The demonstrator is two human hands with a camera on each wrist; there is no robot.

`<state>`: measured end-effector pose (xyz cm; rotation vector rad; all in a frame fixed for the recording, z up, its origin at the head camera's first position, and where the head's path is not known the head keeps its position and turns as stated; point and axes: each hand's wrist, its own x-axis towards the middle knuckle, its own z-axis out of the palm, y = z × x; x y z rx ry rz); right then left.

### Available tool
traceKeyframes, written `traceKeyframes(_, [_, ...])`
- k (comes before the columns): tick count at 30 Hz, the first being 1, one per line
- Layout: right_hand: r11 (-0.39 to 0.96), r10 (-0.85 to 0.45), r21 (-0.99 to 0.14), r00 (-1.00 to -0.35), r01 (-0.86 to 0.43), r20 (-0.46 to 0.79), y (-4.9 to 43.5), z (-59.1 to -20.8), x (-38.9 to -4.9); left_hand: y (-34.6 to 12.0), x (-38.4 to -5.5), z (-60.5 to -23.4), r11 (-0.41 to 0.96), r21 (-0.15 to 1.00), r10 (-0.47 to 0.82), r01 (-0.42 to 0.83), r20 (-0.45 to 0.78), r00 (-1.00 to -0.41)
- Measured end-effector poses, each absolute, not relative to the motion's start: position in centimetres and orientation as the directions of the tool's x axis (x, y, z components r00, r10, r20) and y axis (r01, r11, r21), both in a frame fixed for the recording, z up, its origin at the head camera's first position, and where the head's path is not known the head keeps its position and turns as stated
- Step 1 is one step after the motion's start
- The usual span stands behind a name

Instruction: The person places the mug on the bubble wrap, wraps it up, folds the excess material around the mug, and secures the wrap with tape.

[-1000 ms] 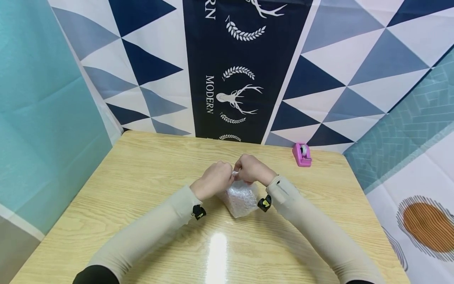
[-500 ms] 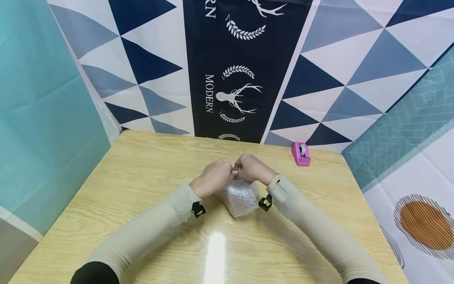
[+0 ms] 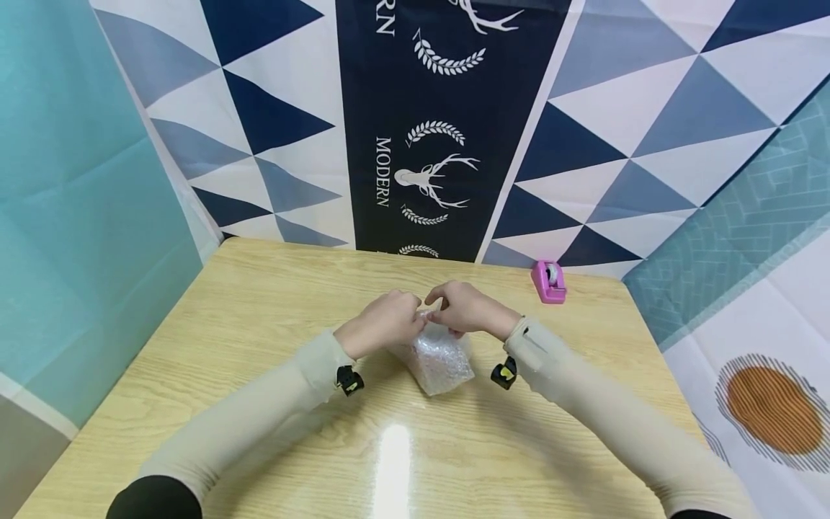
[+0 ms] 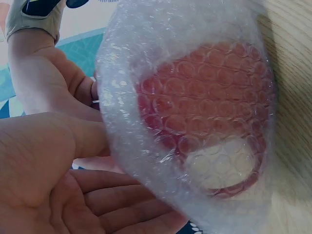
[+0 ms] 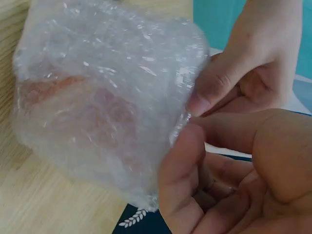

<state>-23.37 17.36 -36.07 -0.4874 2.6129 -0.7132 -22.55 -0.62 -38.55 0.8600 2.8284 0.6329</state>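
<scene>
Pinching the bubble-wrapped package (image 3: 442,364) at ten o'clock is your left hand (image 3: 387,321). Your right hand (image 3: 468,310) curls at one o'clock, grip unclear

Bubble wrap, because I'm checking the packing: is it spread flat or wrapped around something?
Wrapped around something: the bubble wrap forms a bulky bundle, and the left wrist view shows a reddish thing through it.

Pink tape dispenser (image 3: 549,282) on wooden table (image 3: 272,303); patterned cloth (image 3: 447,101) behind
</scene>
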Motion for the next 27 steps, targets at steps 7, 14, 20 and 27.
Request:
traceKeyframes(7, [0.806,-0.44,-0.525,-0.87,-0.274,-0.222,19.7,-34.3,-23.1,-1.4,-21.5,-37.6,0.758,0.362,0.563,0.543,0.057,-0.824])
traceKeyframes(14, [0.827,-0.357,-0.522,-0.911,-0.207,-0.204,23.6,-34.3,-24.3,-1.5,-21.4,-37.5,0.794,0.37,0.511,0.483,0.025,-0.859])
traceKeyframes(20, [0.896,-0.257,-0.41,-0.953,-0.172,-0.162,27.9,-34.8,-26.2,-0.2,-22.1,-37.4,0.825,0.35,0.48,0.444,-0.019,-0.877])
traceKeyframes(27, [0.945,-0.085,-0.328,-0.977,-0.017,-0.194,34.0,-34.9,-28.4,0.8,-22.8,-37.3,0.856,0.285,0.461,0.431,-0.045,-0.886])
